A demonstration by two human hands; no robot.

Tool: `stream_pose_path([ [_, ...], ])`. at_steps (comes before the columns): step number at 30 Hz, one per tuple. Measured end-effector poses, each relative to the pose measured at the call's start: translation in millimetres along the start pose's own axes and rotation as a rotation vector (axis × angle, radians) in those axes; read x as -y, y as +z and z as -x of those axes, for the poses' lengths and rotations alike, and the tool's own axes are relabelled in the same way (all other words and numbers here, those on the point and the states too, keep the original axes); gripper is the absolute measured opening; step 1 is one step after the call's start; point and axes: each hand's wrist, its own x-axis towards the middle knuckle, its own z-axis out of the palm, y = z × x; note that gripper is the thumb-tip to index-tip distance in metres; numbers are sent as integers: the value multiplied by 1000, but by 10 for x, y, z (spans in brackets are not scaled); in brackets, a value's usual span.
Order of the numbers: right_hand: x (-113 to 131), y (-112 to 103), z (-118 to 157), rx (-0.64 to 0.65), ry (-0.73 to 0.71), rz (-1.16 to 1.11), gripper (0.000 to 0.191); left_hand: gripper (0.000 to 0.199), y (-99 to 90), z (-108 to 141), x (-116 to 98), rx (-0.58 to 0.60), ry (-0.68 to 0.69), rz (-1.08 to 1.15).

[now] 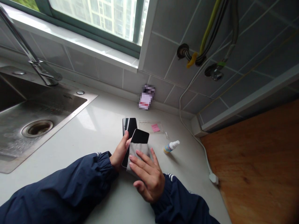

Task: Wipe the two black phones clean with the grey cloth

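A white countertop (93, 133) holds a spray bottle (171, 147) and seemingly a plastic sleeve (149, 127).

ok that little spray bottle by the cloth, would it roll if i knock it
Probably, yes: the spray bottle seems to lie on its side with a rounded body, and the white counter looks smooth. It is likely light too, being small with what looks like a plastic nozzle, so even a small knock could send it rolling.

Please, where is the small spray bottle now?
In the head view, the small spray bottle lies on the white countertop, just right of the right hand and the grey cloth, below and right of a clear plastic bag.
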Motion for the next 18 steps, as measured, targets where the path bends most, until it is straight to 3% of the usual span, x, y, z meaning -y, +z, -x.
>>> stream_pose_path([
  [6, -13, -16, -12, -138, 138, 2, 47, 70, 16, 5, -25, -8, -25, 90],
  [12, -84, 89, 28, -81, 273, 93, 52, 74, 33, 25, -29, 50, -98, 55],
  [18, -100, 141, 19, -105, 343, 146, 57, 77, 100, 70, 2, 169, -134, -46],
])
